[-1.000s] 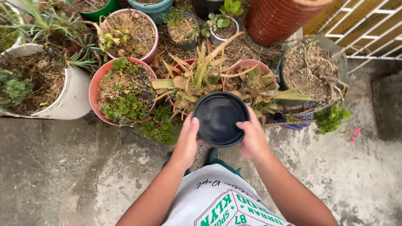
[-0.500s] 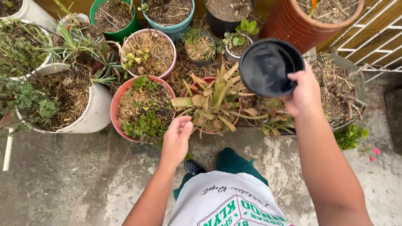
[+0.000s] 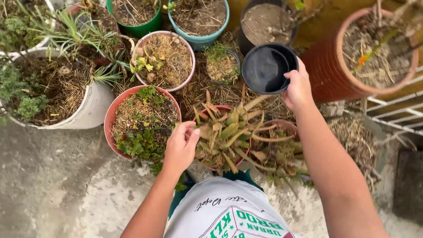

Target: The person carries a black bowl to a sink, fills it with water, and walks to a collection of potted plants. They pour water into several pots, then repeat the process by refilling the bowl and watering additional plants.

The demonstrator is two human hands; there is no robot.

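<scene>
The right hand [image 3: 298, 90] grips an empty black plastic pot [image 3: 269, 68] by its near rim, fingers closed over the edge, and holds it out over the crowd of planters. Taking the aloe-like plant [image 3: 229, 134] in its reddish pot as the landmark, the black pot hangs beyond it and a little to the right, just in front of a dark soil-filled pot [image 3: 264, 22] and left of the big terracotta planter [image 3: 352, 66]. The left hand [image 3: 179, 147], fingers loosely curled and holding nothing, rests at the plant's left edge, touching its outer leaves, between it and the salmon pot of low green weeds [image 3: 143, 121].

To handle this well, I judge the one-handed rim grip should stay firm, since a light pot tips easily when held at one edge; keeping it level and lowering it only into a gap among the pots would avoid crushing leaves.

The black pot is round, thin-walled, matt, dusty inside, and shows no soil.
</scene>
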